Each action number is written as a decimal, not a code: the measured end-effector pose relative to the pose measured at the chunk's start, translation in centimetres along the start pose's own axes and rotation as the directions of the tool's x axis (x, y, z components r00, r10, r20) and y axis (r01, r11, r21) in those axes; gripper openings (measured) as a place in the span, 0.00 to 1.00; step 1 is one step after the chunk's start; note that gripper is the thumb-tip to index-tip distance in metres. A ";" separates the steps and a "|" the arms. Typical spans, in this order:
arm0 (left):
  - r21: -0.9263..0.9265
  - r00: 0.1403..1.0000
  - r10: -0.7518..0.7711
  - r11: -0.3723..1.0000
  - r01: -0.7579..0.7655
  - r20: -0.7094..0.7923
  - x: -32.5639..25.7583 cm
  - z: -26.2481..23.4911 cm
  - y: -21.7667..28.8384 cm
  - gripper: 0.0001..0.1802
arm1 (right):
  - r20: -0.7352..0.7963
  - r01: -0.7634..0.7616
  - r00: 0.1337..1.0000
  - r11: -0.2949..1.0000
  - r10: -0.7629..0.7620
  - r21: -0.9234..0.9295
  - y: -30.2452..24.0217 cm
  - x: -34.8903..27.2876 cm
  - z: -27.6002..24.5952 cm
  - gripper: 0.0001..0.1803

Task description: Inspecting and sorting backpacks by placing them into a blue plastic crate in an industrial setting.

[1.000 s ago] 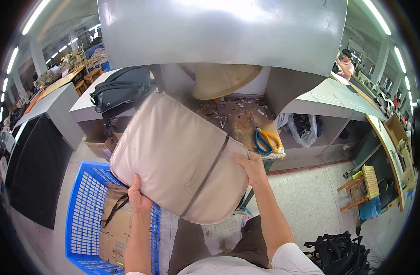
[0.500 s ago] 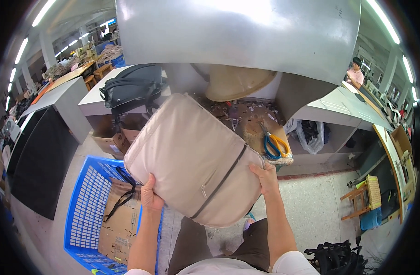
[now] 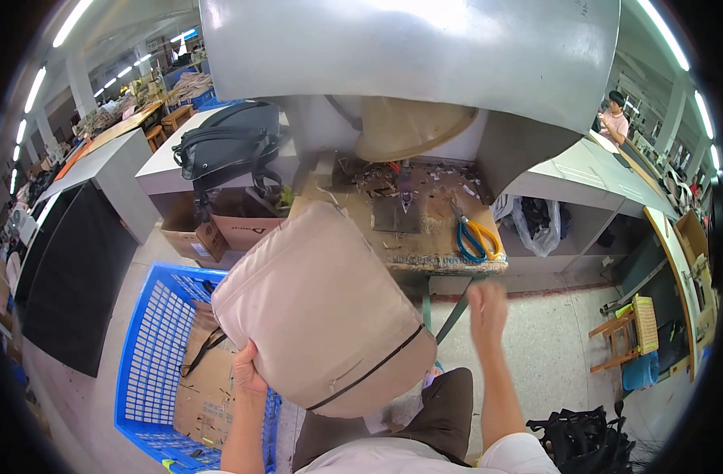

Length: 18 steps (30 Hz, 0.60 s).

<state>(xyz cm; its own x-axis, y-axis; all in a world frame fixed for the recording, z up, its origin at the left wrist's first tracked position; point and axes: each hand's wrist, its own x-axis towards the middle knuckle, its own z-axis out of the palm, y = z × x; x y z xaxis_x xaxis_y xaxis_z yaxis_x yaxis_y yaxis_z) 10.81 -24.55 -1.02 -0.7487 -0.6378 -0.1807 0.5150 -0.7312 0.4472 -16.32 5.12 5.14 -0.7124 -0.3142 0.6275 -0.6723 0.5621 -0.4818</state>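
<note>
A large beige bag [image 3: 322,308] with a dark zip line hangs tilted in front of me, over my lap. My left hand [image 3: 247,371] grips its lower left edge. My right hand [image 3: 488,304] is off the bag, blurred, fingers apart, to the right of it and just below the front edge of the wooden workbench [image 3: 424,237]. Blue-and-yellow scissors [image 3: 473,237] lie on the bench above that hand.
A blue plastic crate [image 3: 152,347] with cardboard and straps stands on the floor at my left. Black bags [image 3: 227,146] sit on a grey table behind it. A metal hood [image 3: 409,55] hangs over the bench. A small wooden stool [image 3: 626,336] and a black bag [image 3: 582,438] are at right.
My right hand has let go of the beige bag and moved off to the right. The bag has dropped lower and to the left, now held by the left hand alone.
</note>
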 end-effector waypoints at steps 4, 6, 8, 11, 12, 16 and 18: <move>0.025 0.995 -0.033 0.999 0.030 0.098 -2.0 -2.2 -1.0 0.20 | 0.008 0.003 1.000 0.878 0.002 -0.479 3.2 6.9 1.5 0.16; 0.023 0.994 -0.041 0.999 0.039 0.099 -2.8 -3.2 -1.4 0.20 | 0.124 0.033 0.992 0.855 0.037 -0.517 4.3 8.0 1.8 0.17; -0.041 0.992 -0.095 0.994 0.098 0.084 -3.6 -4.6 -1.4 0.20 | 0.308 0.074 0.943 0.825 0.125 -0.561 3.4 9.1 1.8 0.20; -0.082 0.991 -0.114 0.989 0.120 0.068 -4.5 -5.1 -1.4 0.21 | 0.315 -0.129 0.903 0.885 0.290 -0.447 3.0 11.0 1.8 0.19; -0.083 0.991 -0.113 0.989 0.119 0.067 -4.7 -5.2 -1.4 0.21 | 0.296 -0.097 0.923 0.891 0.248 -0.444 3.3 11.2 1.9 0.20; -0.075 0.990 -0.127 0.988 0.132 0.064 -5.1 -4.6 -1.7 0.22 | 0.295 0.059 0.951 0.887 0.089 -0.457 5.0 11.3 2.7 0.18; -0.071 0.989 -0.126 0.989 0.131 0.074 -5.4 -4.5 -2.1 0.23 | 0.297 0.030 0.945 0.873 0.133 -0.487 4.0 11.3 2.8 0.20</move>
<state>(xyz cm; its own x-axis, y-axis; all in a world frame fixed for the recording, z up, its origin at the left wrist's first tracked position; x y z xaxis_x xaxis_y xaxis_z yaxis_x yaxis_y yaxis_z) 15.64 -20.66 -4.92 -0.8365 -0.5209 -0.1702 0.4405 -0.8239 0.3564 -27.66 1.68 8.62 -0.8230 -0.4496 0.3471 -0.5103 0.8537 -0.1041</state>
